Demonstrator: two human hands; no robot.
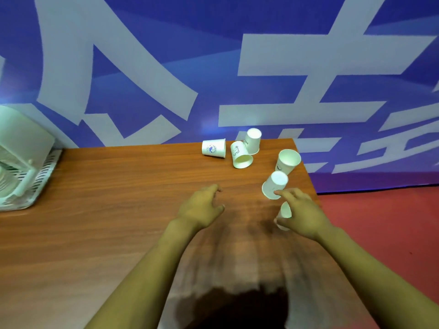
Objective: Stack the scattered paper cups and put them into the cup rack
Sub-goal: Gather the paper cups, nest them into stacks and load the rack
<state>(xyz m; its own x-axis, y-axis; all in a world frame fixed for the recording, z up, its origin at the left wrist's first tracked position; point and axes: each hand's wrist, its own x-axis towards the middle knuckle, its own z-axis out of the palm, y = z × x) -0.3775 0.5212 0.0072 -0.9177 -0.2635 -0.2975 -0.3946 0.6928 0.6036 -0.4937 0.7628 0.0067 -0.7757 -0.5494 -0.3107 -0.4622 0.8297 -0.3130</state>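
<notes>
Six cups (274, 185) lie scattered at the right of a wood-grain desk (118, 210), before a blue-and-white wall (142, 67) and red floor (380, 222). Rack (23, 160) sits far left. Left hand (202, 207) hovers, fingers loose; right hand (300, 211) perhaps touches a cup, fingers relaxed.

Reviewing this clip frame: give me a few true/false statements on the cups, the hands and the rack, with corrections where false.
1. Six paper cups show on the wooden table. True.
2. The left hand holds a cup. False: it holds nothing, fingers loosely curled above the table.
3. The right hand is at the nearest cup, partly hiding it. True.
4. The cup rack stands at the table's right edge. False: it is at the far left.
5. The cups are already stacked. False: they lie scattered and separate, like the leftmost cup on its side.
</notes>
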